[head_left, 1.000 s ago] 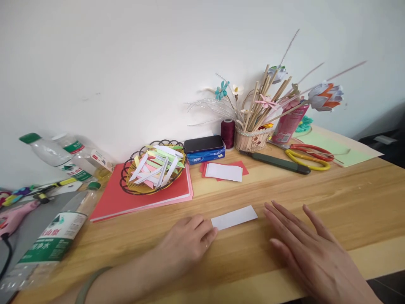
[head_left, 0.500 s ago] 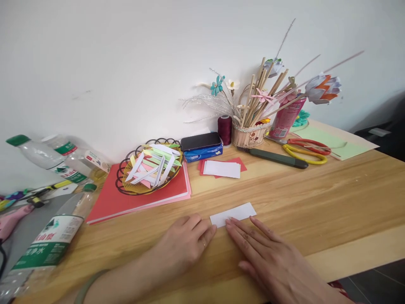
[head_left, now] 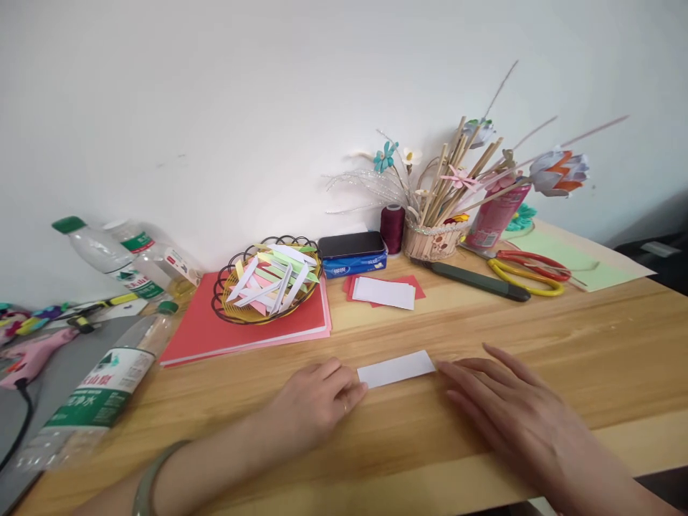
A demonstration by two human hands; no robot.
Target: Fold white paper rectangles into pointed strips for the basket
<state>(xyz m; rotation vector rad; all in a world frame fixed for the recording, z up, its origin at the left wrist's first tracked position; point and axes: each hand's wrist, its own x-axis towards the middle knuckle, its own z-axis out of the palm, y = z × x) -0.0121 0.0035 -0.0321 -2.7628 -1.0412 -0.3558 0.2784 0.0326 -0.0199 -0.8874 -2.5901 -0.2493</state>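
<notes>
A narrow white paper strip (head_left: 396, 369) lies flat on the wooden table, tilted slightly up to the right. At its left end rests my left hand (head_left: 321, 394), its fingers curled and the fingertips and thumb holding the paper's edge. My right hand (head_left: 516, 408) is by the strip's other end, palm down, with fingers stretched out and the fingertips at or just beside the corner. Behind the strip, a small stack of white paper slips (head_left: 384, 292) lies on red paper pieces (head_left: 416, 287).
A wire basket (head_left: 218, 304) of folded paper strips sits on red paper sheets (head_left: 188, 326). Plastic bottles (head_left: 102, 387) and a pink glue gun (head_left: 40, 358) are at left. A phone (head_left: 352, 244), thread spool (head_left: 393, 229), dark green cutter (head_left: 478, 279), scissors (head_left: 529, 276) and flower basket (head_left: 435, 242) line the back.
My right hand has slid right, from the middle of the strip to its right end. The left hand stays at the left end. The view has shifted slightly.
</notes>
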